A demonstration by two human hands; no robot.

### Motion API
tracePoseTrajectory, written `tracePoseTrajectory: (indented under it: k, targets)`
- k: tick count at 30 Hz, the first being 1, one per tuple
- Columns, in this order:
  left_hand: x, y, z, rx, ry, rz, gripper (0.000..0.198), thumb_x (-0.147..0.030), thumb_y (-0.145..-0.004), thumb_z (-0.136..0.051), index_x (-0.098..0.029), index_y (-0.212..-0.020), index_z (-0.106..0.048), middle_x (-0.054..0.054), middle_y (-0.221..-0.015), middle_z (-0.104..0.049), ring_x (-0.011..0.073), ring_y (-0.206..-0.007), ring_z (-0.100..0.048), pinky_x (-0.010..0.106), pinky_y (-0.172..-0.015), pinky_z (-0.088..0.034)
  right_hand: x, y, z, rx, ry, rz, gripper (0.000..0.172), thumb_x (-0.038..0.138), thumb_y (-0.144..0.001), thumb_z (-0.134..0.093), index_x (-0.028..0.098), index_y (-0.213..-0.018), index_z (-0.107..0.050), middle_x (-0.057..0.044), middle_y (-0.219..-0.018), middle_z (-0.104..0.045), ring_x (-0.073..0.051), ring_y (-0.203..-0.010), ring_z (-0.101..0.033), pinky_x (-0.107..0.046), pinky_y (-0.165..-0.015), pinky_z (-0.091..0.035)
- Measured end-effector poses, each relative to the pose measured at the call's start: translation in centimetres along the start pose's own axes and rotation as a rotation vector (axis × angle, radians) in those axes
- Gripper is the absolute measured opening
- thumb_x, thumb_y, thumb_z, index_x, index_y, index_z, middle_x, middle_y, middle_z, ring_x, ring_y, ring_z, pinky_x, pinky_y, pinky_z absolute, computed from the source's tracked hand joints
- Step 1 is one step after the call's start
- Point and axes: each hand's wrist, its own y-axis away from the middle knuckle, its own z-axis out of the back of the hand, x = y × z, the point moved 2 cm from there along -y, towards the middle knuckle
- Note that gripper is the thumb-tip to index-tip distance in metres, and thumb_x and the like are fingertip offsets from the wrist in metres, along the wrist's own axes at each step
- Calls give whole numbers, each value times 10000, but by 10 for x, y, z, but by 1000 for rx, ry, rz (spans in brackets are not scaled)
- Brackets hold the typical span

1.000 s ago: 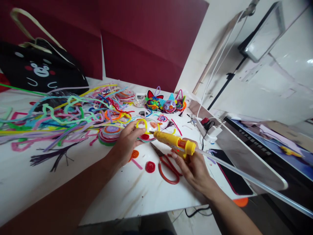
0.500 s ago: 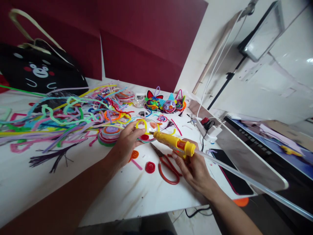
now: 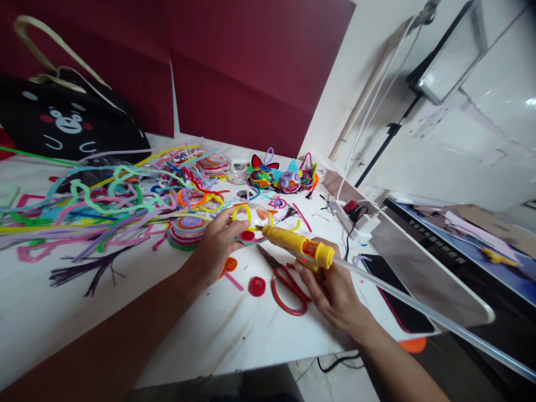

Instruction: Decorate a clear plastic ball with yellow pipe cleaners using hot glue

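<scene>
My right hand (image 3: 330, 290) grips a yellow glue gun (image 3: 299, 245) with a long clear glue stick (image 3: 419, 310) trailing from its back. Its nozzle points left at a small craft piece (image 3: 250, 226), a yellow pipe-cleaner loop with a red coil on a clear round base. My left hand (image 3: 218, 243) pinches that piece at its left side, just above the white table (image 3: 234, 329).
Red-handled scissors (image 3: 287, 282) lie under the glue gun, with red (image 3: 257, 286) and orange (image 3: 230, 264) coils beside them. A big tangle of coloured pipe cleaners (image 3: 104, 201) fills the left. Finished cat-like figures (image 3: 285, 177), a power strip (image 3: 360, 219), a phone (image 3: 397, 296) and a black bag (image 3: 67, 123) stand around.
Almost nothing has moved; the glue gun's nozzle stays at the craft piece and both hands hold their positions.
</scene>
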Motion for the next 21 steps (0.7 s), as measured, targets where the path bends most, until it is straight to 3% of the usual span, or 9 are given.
tracePoseTrajectory:
  k: [9, 21]
  targets:
    - [-1, 0, 1, 54, -37, -15, 403, -357, -645, -764, -220, -1008, -659, 39, -993, -627, 230, -1005, -601, 288, -717, -555, 2, -1, 1, -28, 43, 147, 149, 255, -978, -539, 244, -1127, -553, -85, -1093, -636, -206, -841, -645, -305, -620, -508]
    - [1, 0, 3, 49, -46, -21, 449, -358, -644, -766, -212, -1057, -665, 37, -968, -621, 239, -994, -612, 331, -751, -556, -1, -5, 2, -46, 20, 207, 204, 234, -964, -571, 256, -1163, -532, -82, -1154, -651, -228, -919, -657, -359, -722, -556]
